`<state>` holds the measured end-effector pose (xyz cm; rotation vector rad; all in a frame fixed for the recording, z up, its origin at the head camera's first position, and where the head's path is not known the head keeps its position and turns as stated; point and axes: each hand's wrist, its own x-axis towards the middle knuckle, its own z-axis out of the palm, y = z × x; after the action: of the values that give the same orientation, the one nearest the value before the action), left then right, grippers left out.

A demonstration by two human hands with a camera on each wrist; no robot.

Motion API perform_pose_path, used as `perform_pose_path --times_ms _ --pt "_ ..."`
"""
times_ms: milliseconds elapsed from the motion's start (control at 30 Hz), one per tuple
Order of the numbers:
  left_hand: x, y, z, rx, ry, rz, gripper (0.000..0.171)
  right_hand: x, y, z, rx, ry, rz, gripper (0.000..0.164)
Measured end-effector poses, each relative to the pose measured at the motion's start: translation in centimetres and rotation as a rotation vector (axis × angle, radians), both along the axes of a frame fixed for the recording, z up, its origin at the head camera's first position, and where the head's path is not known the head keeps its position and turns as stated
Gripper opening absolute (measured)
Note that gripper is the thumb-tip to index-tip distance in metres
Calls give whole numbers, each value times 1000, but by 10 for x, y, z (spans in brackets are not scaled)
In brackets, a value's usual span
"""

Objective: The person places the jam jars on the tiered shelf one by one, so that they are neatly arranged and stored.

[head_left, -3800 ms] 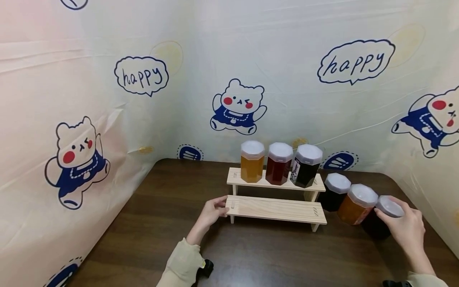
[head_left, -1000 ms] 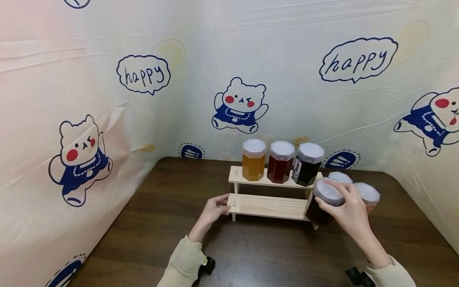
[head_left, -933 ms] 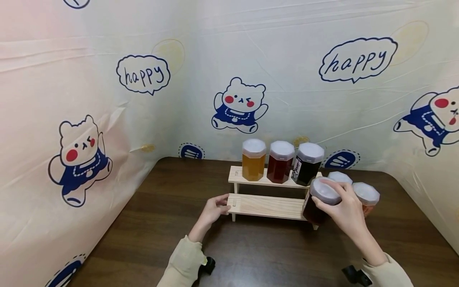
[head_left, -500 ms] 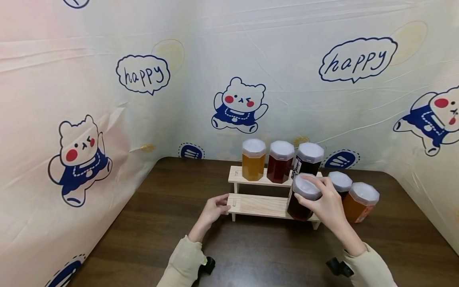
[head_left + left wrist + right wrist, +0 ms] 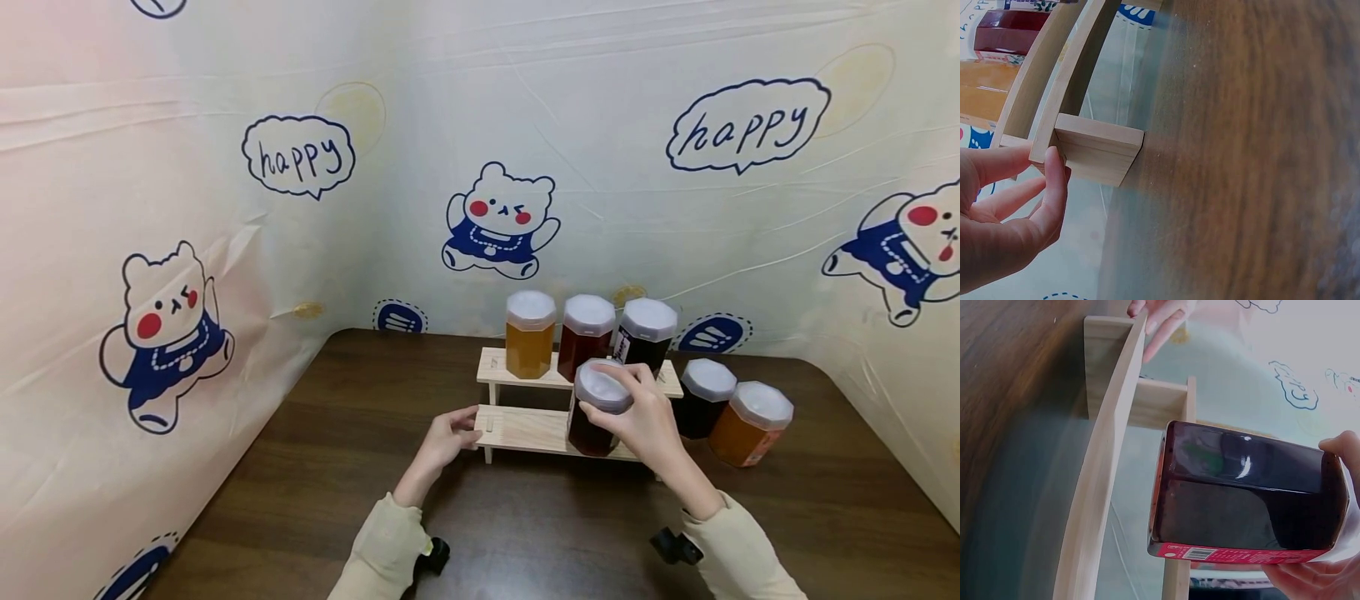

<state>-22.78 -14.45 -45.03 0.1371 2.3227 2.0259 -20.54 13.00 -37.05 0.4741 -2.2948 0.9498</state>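
My left hand point(image 5: 447, 437) pinches the left end of the lower board point(image 5: 525, 427) of a two-tier wooden stand; the left wrist view has its thumb and fingers at the board's corner. My right hand point(image 5: 651, 421) grips a dark jar point(image 5: 588, 431) with a white octagonal lid, thumb and fingers around the lid. The jar is held over the middle of the lower board. In the right wrist view, a gap shows between the jar's base point(image 5: 1157, 494) and that board point(image 5: 1100, 469), and a red label with a barcode runs along one side.
On the upper board stand a golden jar point(image 5: 529, 350), a deep red jar point(image 5: 579, 350) and a dark jar point(image 5: 641, 346). To the stand's right, another dark jar point(image 5: 696, 414) and an orange jar point(image 5: 745, 437) rest on the brown table point(image 5: 525, 533). A printed curtain point(image 5: 390, 208) surrounds the table.
The right hand took the dark jar from the far right of the table and carried it left, over the lower board. The left hand still holds the board's left end.
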Motion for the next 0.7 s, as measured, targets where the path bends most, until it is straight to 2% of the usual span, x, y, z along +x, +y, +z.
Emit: perform_pose_path --times_ms 167,700 --pt "9 3 15 -15 3 3 42 -3 -9 1 -11 25 35 48" --pt "9 4 14 -28 3 11 42 -13 -35 -2 -24 46 113 49"
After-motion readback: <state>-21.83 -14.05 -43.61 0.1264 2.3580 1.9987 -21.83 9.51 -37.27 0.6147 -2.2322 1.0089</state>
